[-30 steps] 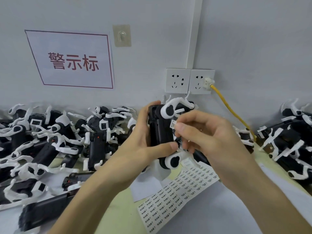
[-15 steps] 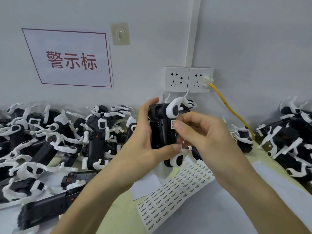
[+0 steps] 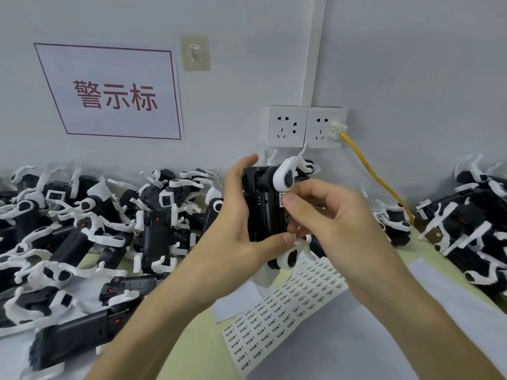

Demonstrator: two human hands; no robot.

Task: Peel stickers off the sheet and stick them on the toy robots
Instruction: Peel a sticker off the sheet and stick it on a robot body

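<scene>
Sticker (image 3: 281, 200) pinched onto toy robot (image 3: 260, 207) by curled right hand (image 3: 329, 218); left hand (image 3: 241, 234) grips it.

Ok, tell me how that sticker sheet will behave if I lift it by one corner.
Probably floppy: the sticker sheet looks paper-thin and lies flat on the table, so it should droop. Likely very light, so a push may simply slide it. Bending it sharply might lift some of the small stickers.
</scene>
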